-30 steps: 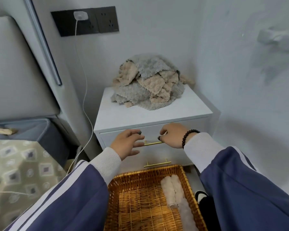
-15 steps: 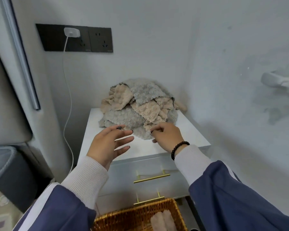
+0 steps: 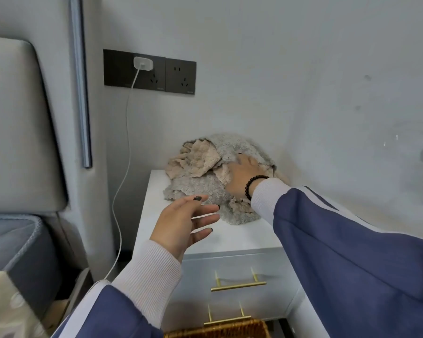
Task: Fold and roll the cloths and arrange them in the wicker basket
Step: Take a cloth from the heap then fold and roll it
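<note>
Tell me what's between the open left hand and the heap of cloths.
In the head view, only bare white nightstand top separates the left hand from the grey-and-beige cloth heap.

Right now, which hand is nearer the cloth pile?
Right. The right hand rests on top of the cloth pile; the left hand hovers open just in front of it.

Just one head cam here — it's looking forward and down, sitting close over the nightstand (image 3: 206, 237) front edge — facing the wall corner.
</note>
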Tool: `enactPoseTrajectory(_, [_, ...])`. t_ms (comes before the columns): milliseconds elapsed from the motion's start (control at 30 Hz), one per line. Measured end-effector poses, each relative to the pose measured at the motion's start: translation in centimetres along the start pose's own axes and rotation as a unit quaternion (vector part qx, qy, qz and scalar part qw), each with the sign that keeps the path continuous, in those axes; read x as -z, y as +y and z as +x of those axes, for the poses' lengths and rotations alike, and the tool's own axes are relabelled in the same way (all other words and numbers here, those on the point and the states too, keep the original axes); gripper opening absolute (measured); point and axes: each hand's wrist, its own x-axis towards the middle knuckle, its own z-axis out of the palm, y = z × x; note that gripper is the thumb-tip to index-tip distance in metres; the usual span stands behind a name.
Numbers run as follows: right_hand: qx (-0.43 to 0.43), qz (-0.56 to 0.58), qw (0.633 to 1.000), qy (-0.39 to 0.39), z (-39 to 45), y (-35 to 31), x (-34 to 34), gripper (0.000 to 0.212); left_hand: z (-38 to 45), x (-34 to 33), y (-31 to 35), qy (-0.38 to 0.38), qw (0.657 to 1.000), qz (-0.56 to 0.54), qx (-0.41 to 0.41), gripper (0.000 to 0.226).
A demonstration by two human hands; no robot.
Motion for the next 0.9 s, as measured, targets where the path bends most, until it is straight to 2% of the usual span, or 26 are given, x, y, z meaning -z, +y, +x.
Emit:
enactPoseTrajectory(100, [0.000, -0.007, 1.000, 0.019, 0.3, 0.0, 0.1, 0.051, -0.2, -0.3, 0.0, -0.006, 1.000, 0.003, 0.003, 0.018])
enactPoseTrajectory(167, [0.017, 0.031, 0.995, 0.093, -0.2, 0.3, 0.5, 0.040, -0.3, -0.4, 0.1, -0.005, 1.000, 0.006, 0.004, 0.019])
enactPoseTrajectory(300, [0.022, 0.223, 0.941, 0.255, -2.5, 1.7, 2.4, 0.030, -0.3, -0.5, 0.2, -0.003, 1.000, 0.009, 0.009, 0.017])
enactPoseTrajectory(367, [0.032, 0.243, 0.930, 0.275, -3.4, 2.5, 3.0, 0.023, -0.4, -0.6, 0.0, -0.005, 1.000, 0.017, 0.015, 0.017])
enactPoseTrajectory(400, [0.037, 0.233, 0.937, 0.258, -3.7, 2.8, 3.1, 0.019, -0.5, -0.8, -0.1, -0.006, 1.000, 0.021, 0.019, 0.018])
enactPoseTrajectory(467, [0.040, 0.198, 0.964, 0.174, -4.0, 3.2, 2.6, 0.018, -0.6, -1.3, -0.5, -0.009, 0.999, 0.031, 0.028, 0.018])
enactPoseTrajectory(533, [0.039, 0.159, 0.984, 0.064, -3.8, 3.1, 1.4, 0.031, -0.8, -1.6, -0.9, -0.009, 0.999, 0.039, 0.034, 0.018])
enactPoseTrajectory(600, [0.033, 0.105, 0.994, -0.007, -3.4, 3.0, 0.3, 0.046, -0.8, -2.0, -1.0, -0.001, 0.999, 0.034, 0.034, 0.019])
enactPoseTrajectory(700, [0.047, 0.011, 0.998, -0.030, -2.1, 2.4, -0.8, 0.057, -0.3, -2.1, -0.8, 0.007, 0.999, 0.018, 0.027, 0.020])
enactPoseTrajectory(900, [0.061, -0.109, 0.992, -0.002, 0.8, 1.1, -1.1, 0.071, 0.8, -2.1, -0.4, 0.002, 1.000, -0.003, 0.023, 0.019])
